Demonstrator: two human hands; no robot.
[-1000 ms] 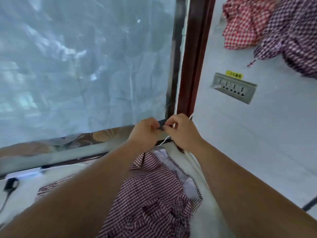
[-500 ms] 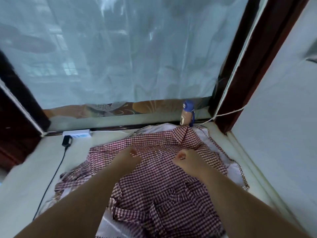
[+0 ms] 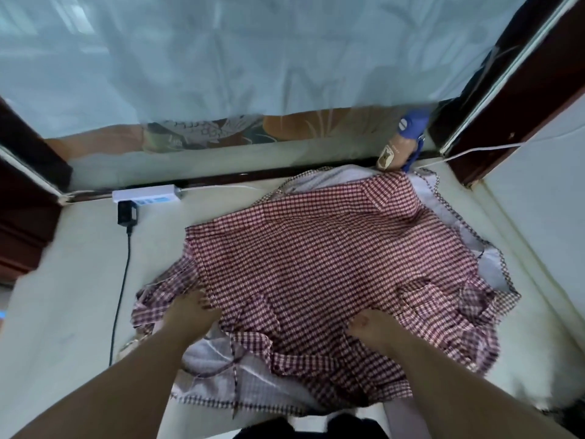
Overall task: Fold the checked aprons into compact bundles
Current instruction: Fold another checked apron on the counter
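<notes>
A red-and-white checked apron [image 3: 323,267] lies spread and rumpled on a pale surface [image 3: 63,312] below a window. Its pale underside shows at the far right edge and at the near edge. My left hand [image 3: 190,312] rests on the apron's left edge, fingers curled into the cloth. My right hand [image 3: 370,327] presses on the apron's near middle, fingers bent on a fold. Whether either hand pinches the cloth is hard to tell; both touch it.
A white power strip [image 3: 145,194] with a black plug [image 3: 126,213] and cable [image 3: 122,280] lies at the far left. A tan bottle with a blue cap [image 3: 402,144] stands at the window corner. A dark wooden frame [image 3: 506,99] and a white wall [image 3: 544,198] stand right.
The view swung down from the window corner. My hands left the cord by the frame, came down onto the apron, then moved toward me and apart along its near part.
</notes>
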